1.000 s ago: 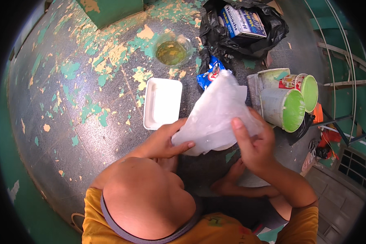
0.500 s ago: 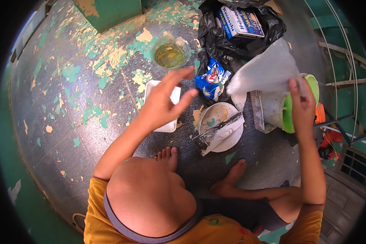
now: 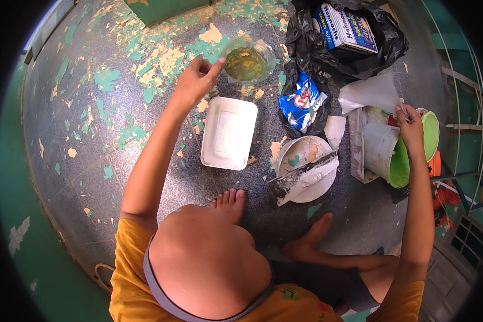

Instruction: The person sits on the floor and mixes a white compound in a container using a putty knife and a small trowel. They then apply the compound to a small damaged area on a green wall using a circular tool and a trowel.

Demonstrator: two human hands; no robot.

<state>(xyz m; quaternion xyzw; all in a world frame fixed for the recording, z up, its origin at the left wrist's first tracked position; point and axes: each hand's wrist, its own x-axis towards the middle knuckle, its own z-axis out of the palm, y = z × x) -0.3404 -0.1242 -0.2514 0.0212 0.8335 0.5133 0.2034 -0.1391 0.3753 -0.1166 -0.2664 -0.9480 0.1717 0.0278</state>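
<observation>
My right hand [image 3: 409, 124] pinches the gathered edge of a translucent plastic bag [image 3: 369, 94] with whitish contents, beside the black bag. My left hand [image 3: 198, 80] is stretched forward, its thumb and fingers apart, at the left rim of a clear plastic tub [image 3: 245, 63] with yellowish-green liquid. Whether the fingertips touch the rim I cannot tell. Between my arms lies a white rectangular tray [image 3: 229, 134]. Right of it, a round whitish container [image 3: 316, 185] carries a wide putty knife [image 3: 300, 177] smeared with white paste across its top.
A black plastic bag [image 3: 300, 56] holds a blue-and-white box [image 3: 344, 29]. Next to it sits a crumpled blue packet [image 3: 302, 102]. Green-rimmed buckets [image 3: 400, 161] lie at the right. Peeled paint flakes [image 3: 166, 61] litter the dark floor. My bare feet [image 3: 231, 205] are close to the tray.
My left hand has moved from above the white tray forward and left to the clear tub. The plastic bag in my right hand has come lower, and my view has shifted left.
</observation>
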